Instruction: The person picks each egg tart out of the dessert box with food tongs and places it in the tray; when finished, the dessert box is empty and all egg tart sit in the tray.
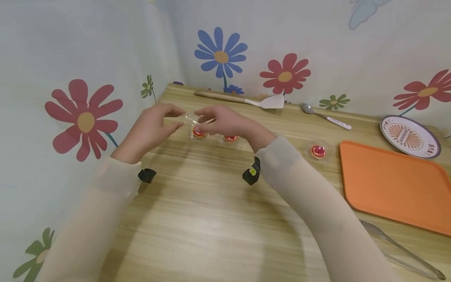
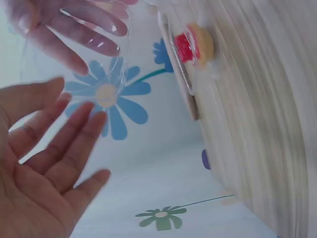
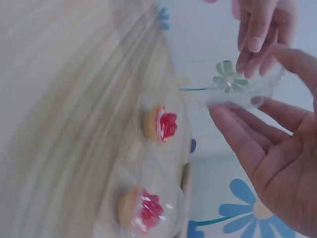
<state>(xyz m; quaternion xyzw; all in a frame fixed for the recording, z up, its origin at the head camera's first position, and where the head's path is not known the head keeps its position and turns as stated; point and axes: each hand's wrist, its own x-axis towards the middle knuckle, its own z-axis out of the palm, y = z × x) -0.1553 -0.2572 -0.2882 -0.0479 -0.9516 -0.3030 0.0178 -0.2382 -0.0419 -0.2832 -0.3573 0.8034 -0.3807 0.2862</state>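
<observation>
A thin clear plastic cover [image 1: 190,119], rounded and see-through, is held up between my two hands. My left hand [image 1: 149,127] has thumb and fingertips at its left edge, fingers only slightly bent. On the opposite side my right hand [image 1: 223,121] grips it, thumb on the rim and fingertips along the other side, as the right wrist view shows. Beneath the hands sits a small red-topped tart [image 1: 199,132]. A second such tart [image 1: 231,138] stands close to its right, partly behind my right hand; clear plastic shows around both tarts in the right wrist view [image 3: 163,124].
Right of my right wrist stands another red-topped tart [image 1: 318,151] in clear plastic. An orange tray [image 1: 394,184], a patterned plate [image 1: 408,137] and metal tongs [image 1: 398,243] are at the right. A spatula [image 1: 243,99] and a spoon [image 1: 327,116] lie along the back wall.
</observation>
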